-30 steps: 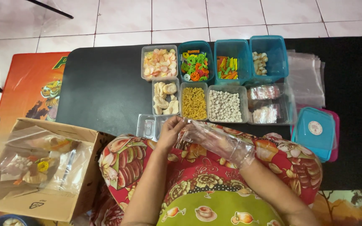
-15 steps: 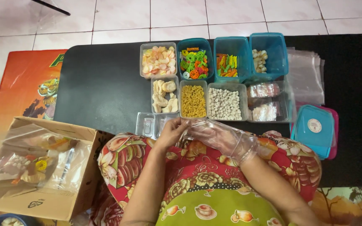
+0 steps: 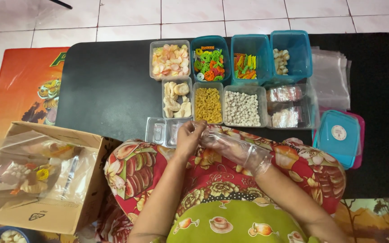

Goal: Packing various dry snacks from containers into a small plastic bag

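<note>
My right hand wears a loose clear plastic glove that reaches past the wrist, and its fingers are stretched toward the left. My bare left hand pinches the glove at the fingertips. Both hands hover over my lap at the near edge of the black table. Just beyond them sits a small empty clear tray. Nothing else is in either hand.
Tubs of dry snacks stand in two rows: pink-white crackers, coloured rings, coloured sticks, yellow pasta shapes, white pellets, sachets. Clear bags and a teal lidded box lie right. A cardboard box holds filled bags.
My left fingers have closed in on the glove's fingertips, and both hands have shifted slightly toward the table edge. The glove sits a little tighter on my right hand.
</note>
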